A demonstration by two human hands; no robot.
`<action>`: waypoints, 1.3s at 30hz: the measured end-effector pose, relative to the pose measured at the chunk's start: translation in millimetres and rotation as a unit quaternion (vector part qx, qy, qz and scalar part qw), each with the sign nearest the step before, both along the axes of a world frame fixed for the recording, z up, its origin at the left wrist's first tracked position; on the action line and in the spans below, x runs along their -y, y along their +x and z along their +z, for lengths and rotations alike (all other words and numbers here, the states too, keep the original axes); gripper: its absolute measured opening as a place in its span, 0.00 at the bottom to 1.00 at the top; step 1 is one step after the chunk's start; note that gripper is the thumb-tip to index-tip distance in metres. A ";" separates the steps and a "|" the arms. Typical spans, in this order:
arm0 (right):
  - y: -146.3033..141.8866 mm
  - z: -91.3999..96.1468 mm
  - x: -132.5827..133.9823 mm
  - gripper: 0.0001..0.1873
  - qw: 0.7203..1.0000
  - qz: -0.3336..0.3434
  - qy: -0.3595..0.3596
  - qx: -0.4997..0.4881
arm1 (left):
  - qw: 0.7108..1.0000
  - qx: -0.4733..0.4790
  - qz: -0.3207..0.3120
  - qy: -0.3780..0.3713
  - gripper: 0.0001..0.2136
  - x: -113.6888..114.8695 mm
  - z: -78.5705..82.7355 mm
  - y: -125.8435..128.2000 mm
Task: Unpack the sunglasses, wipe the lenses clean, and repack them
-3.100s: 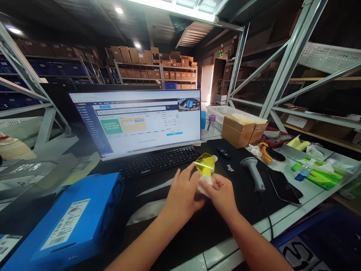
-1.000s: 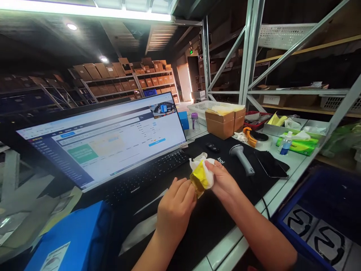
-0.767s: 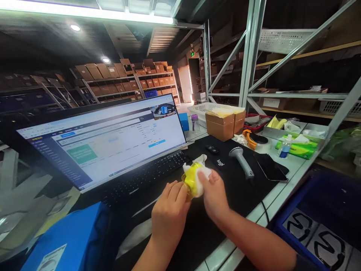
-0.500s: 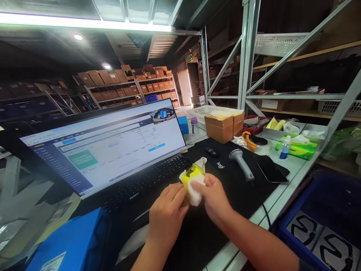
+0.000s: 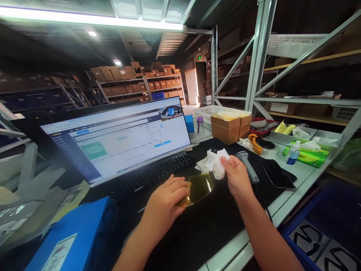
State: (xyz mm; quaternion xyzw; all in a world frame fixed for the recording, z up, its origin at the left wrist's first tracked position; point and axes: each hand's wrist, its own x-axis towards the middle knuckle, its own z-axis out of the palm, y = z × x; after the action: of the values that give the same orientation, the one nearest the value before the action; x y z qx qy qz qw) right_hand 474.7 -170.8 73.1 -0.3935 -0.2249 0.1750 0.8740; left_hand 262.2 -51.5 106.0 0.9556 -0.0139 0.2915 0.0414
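My left hand is closed on one end of a clear yellow lens, a curved see-through sheet held above the black desk mat. Crumpled white tissue is pinched in my right hand, just above and to the right of the lens and apart from it. Another bit of pale tissue shows behind, by the keyboard. Right of my right hand a grey barcode scanner lies partly hidden.
The monitor stands at the left, with a blue box in front. Toward the back right are brown cartons, a tape roll, a spray bottle and a green tissue pack. A black phone lies near the mat's edge.
My right hand has moved up and right with the tissue, off the yellow lens. The lens now shows flat and bare in my left hand. The view has shifted slightly.
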 end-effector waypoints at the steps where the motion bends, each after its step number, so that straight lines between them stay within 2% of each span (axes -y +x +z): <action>1: 0.5 0.2 2.6 0.30 0.999 -0.013 -0.003 0.036 | 1.000 -0.011 -0.004 -0.007 0.11 -0.4 3.0 -2.6; 4: -1.9 -1.1 8.9 0.25 0.991 -0.026 -0.032 0.126 | 0.999 -0.037 -0.004 -0.021 0.12 -0.1 10.5 -9.5; 6: -7.0 -4.4 10.2 0.19 0.980 -0.074 -0.073 0.172 | 0.999 -0.045 0.008 -0.019 0.12 0.4 13.2 -12.9; 10: -25.3 -14.3 7.6 0.12 0.928 -0.217 -0.154 0.263 | 0.998 -0.026 0.064 0.011 0.11 1.2 12.2 -14.7; 14: -43.6 -19.7 6.3 0.06 0.872 -0.294 -0.137 0.365 | 0.994 -0.007 0.087 0.066 0.11 3.9 6.4 -8.6; 16: -49.1 -18.9 6.3 0.07 0.847 -0.286 -0.117 0.432 | 0.993 -0.004 0.078 0.092 0.09 6.1 3.6 -4.7; 21: -59.4 -14.3 0.3 0.22 0.821 -0.133 -0.127 0.541 | 0.989 0.025 0.084 0.121 0.09 6.0 1.4 -1.5; 23: -66.2 -16.6 -4.0 0.26 0.811 -0.100 -0.124 0.564 | 0.988 0.038 0.098 0.115 0.08 2.1 1.2 -2.6; 26: -78.0 -26.2 -10.0 0.33 0.782 -0.095 -0.101 0.608 | 0.985 0.052 0.114 0.115 0.08 -4.4 0.0 -4.5; 29: -82.0 -34.1 -13.0 0.35 0.766 -0.107 -0.072 0.630 | 0.987 0.068 0.099 0.111 0.07 -7.2 -1.0 -5.1; 32: -73.5 -31.3 -12.7 0.32 0.771 -0.123 -0.072 0.621 | 0.988 0.071 0.069 0.115 0.06 -5.1 -0.9 -3.1; 34: -63.5 -25.7 -11.7 0.28 0.794 -0.143 -0.093 0.584 | 0.990 0.053 0.053 0.123 0.06 -2.5 -1.6 -0.5; 36: -52.0 -20.6 -10.7 0.23 0.830 -0.139 -0.129 0.524 | 0.990 0.036 0.040 0.132 0.06 -0.6 -3.6 2.0; 39: -32.8 -16.4 -9.9 0.16 0.907 -0.065 -0.165 0.383 | 0.988 0.030 0.037 0.147 0.06 -0.2 -6.3 3.9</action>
State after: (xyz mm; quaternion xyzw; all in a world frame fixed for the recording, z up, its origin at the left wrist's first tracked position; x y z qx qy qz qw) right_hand 441.9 -160.9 56.6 -0.5829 -0.4839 -0.0113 0.6526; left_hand 266.1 -51.3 99.7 0.9418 -0.0226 0.3166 -0.1110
